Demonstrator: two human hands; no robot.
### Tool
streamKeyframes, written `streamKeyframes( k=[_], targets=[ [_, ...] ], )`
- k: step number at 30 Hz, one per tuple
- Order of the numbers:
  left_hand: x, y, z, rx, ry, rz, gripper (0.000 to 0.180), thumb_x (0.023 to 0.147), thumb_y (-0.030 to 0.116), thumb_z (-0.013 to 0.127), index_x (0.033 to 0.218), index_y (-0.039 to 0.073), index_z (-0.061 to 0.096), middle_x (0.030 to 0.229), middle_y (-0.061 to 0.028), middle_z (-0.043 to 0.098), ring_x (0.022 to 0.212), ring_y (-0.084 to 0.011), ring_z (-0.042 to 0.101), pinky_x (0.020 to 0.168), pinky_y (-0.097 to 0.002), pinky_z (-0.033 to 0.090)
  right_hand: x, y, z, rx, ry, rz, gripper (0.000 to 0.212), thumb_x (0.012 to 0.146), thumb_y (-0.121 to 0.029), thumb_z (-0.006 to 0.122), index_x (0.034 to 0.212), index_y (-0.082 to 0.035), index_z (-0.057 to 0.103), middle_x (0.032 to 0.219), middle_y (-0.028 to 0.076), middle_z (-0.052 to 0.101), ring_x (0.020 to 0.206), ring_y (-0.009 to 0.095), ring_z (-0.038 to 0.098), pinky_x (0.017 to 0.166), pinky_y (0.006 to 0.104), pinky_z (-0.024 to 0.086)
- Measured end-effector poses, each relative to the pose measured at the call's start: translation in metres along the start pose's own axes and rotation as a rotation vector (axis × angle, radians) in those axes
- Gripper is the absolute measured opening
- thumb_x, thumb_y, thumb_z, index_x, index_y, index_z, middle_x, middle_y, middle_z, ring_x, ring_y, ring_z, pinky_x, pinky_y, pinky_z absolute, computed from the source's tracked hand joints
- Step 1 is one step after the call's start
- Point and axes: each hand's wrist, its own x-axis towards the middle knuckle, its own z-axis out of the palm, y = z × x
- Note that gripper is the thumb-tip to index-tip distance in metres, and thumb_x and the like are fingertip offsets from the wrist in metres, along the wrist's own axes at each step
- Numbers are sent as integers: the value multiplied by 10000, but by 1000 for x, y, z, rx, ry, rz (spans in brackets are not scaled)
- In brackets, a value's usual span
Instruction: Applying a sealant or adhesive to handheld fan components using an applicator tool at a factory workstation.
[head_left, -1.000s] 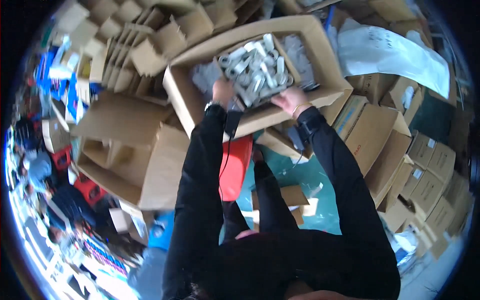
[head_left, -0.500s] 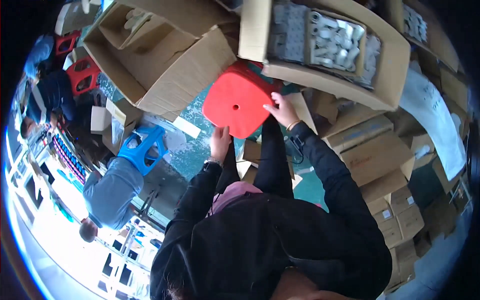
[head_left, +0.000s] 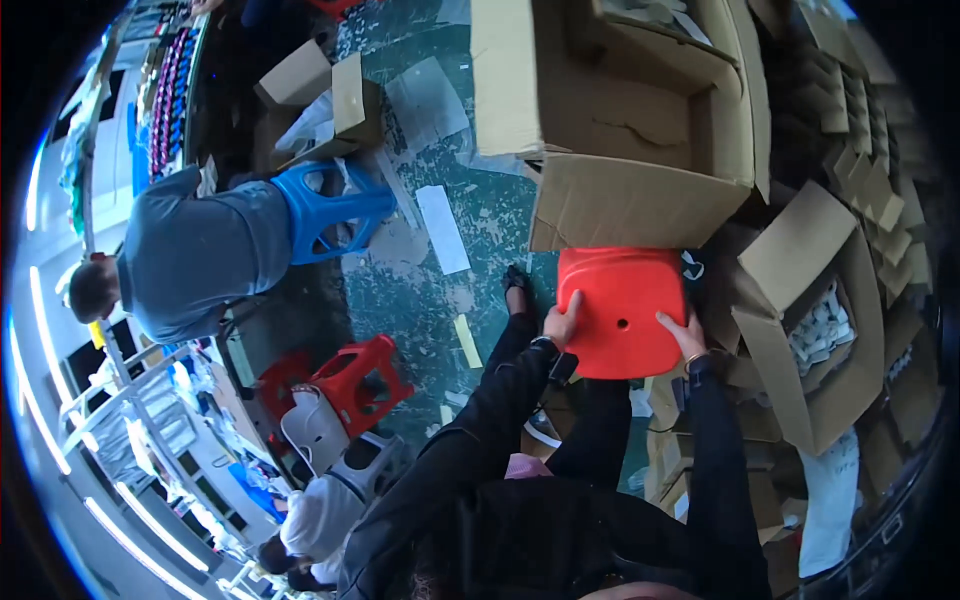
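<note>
A red plastic stool [head_left: 625,320] with a small hole in its seat is in front of me, close to my legs. My left hand [head_left: 563,322] grips its left edge, thumb on top of the seat. On the opposite edge my right hand [head_left: 686,335] is closed the same way, thumb on top. The fingers of both hands are hidden under the rim. Just beyond the stool stands a large open cardboard box [head_left: 640,200], its near flap folded down toward the seat.
A person on a blue stool [head_left: 335,210] sits at the left beside a workbench. Another red stool [head_left: 365,385] stands nearer, by a second person. An open carton of small white parts [head_left: 822,330] is at the right among stacked boxes. White sheets [head_left: 442,230] lie on the green floor.
My view has swung left, so the surroundings shift rightward. The stool has turned with me, still held in both hands, and now sits before the large open box.
</note>
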Motion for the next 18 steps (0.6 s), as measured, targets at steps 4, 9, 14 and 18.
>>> streamKeyframes(
  k=[4, 9, 14, 18],
  targets=[
    [-6, 7, -61, 99, 63, 12, 900, 915, 771, 583, 1297, -39, 677, 1270, -292, 698, 1213, -411, 670, 1020, -434, 522, -32, -25, 51, -160, 9, -7, 905, 769, -473, 915, 1419, 38, 546, 1385, 229, 636, 1263, 321, 633, 1075, 410, 492],
    [23, 5, -164, 75, 120, 92, 925, 899, 806, 556, 1312, -13, 668, 1255, -283, 706, 1213, -414, 667, 1037, -449, 502, -57, -111, 137, -361, 195, -6, 1087, 682, -734, 839, 1377, 60, 576, 1396, 301, 561, 1301, 459, 559, 1106, 465, 455],
    [-11, 44, -260, 31, 154, 84, 889, 884, 800, 581, 1343, 43, 665, 1243, -256, 719, 1204, -416, 669, 1034, -464, 498, -78, -192, 193, -318, 137, 49, 1189, 692, -831, 762, 1410, 90, 538, 1436, 328, 499, 1370, 468, 489, 1146, 471, 411],
    [-58, 91, -337, 38, 290, 202, 838, 881, 771, 611, 1359, 84, 664, 1217, -240, 733, 1176, -430, 675, 1026, -474, 503, -90, -240, 241, -274, 175, -8, 1035, 775, -719, 802, 1362, 108, 596, 1381, 267, 596, 1284, 374, 590, 1107, 440, 460]
  ],
)
